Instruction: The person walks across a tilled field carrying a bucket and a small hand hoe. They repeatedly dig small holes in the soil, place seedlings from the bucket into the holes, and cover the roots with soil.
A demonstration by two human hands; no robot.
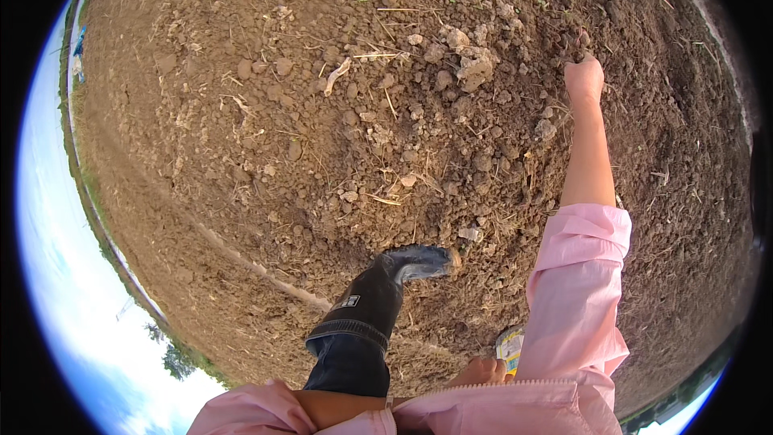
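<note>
My right hand (584,80) reaches out to the soil (338,157) at the upper right, its fingers bent down at the ground beside a small reddish shoot or root (583,36). Whether the fingers hold anything cannot be seen. Close to my body at the bottom, my left hand (483,370) is partly hidden by the pink jacket. It lies against a container with a yellow and white label (511,347), which is partly covered by my right sleeve. How the left fingers grip it is not clear.
A black rubber boot (362,293) stands on the soil at lower centre. Pale clods (474,66) and dry straw lie about. A shallow pale furrow (266,275) crosses the lower left. Blue material (79,48) lies at the far left edge.
</note>
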